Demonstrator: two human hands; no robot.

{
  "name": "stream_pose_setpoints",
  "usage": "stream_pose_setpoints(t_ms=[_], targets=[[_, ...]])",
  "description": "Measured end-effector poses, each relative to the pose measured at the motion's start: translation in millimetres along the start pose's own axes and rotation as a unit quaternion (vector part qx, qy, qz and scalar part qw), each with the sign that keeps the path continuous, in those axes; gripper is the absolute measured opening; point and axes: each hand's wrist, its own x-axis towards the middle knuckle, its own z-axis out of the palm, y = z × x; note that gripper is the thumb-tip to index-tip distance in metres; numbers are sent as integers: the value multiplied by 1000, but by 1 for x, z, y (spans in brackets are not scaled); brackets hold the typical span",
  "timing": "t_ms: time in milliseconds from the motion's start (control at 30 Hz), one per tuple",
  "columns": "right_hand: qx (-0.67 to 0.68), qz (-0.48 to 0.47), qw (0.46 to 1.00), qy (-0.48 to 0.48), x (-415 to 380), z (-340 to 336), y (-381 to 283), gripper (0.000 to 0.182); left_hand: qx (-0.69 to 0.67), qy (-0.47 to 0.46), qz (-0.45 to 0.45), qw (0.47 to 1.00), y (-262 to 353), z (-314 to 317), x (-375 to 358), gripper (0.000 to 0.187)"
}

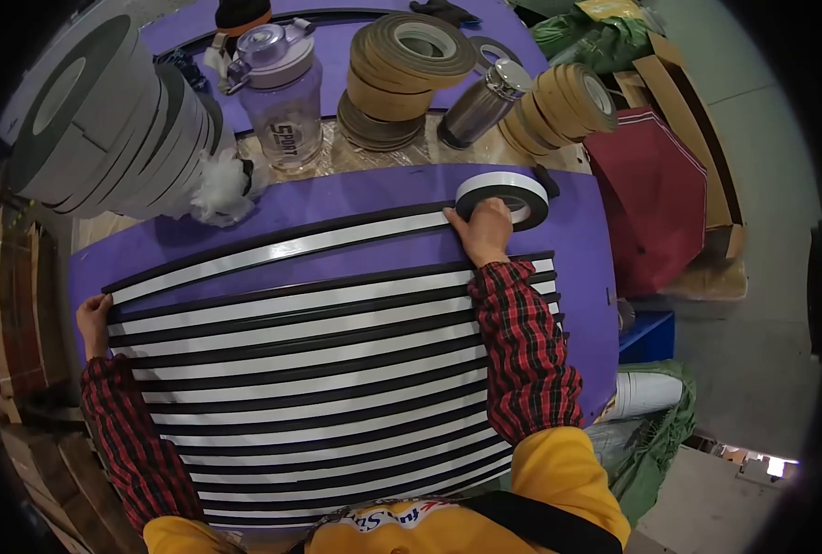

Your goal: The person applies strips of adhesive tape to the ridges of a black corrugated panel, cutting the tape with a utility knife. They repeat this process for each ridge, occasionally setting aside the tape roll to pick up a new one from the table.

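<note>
My left hand pinches the left end of a white-faced tape strip with dark edges. The strip runs across the purple board to a tape roll lying at the upper right. My right hand grips the roll's near side, its fingers reaching into the core and its thumb against the strip. Nearer to me lie several parallel white strips with black bands between them, covering most of the board. My right forearm passes over their right ends.
Behind the board stand a clear bottle, a steel flask, stacked brown-sided rolls and more rolls. Large grey rolls lean at left beside crumpled plastic. At right are a dark red sheet and a cardboard box.
</note>
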Motion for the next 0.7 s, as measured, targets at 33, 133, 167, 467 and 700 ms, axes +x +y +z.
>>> stream_pose_setpoints(t_ms=[33, 133, 167, 467, 700], targets=[[-14, 12, 1000, -8, -1, -3, -3, 40, 41, -2, -6, 999, 0, -2, 1, 27], [-7, -1, 1000, -18, -1, -5, -5, 38, 211, 225, -4, 951, -4, 5, -5, 32], [21, -2, 1000, -22, -2, -9, -4, 43, 207, 227, 2, 952, -2, 9, -5, 32], [122, 61, 989, -60, -37, -33, 6, 40, -136, -89, 512, 843, 387, 243, -237, 11], [806, 267, 492, 191, -21, -75, 85, 18, -32, -87, 506, 858, 433, 300, -274, 27]])
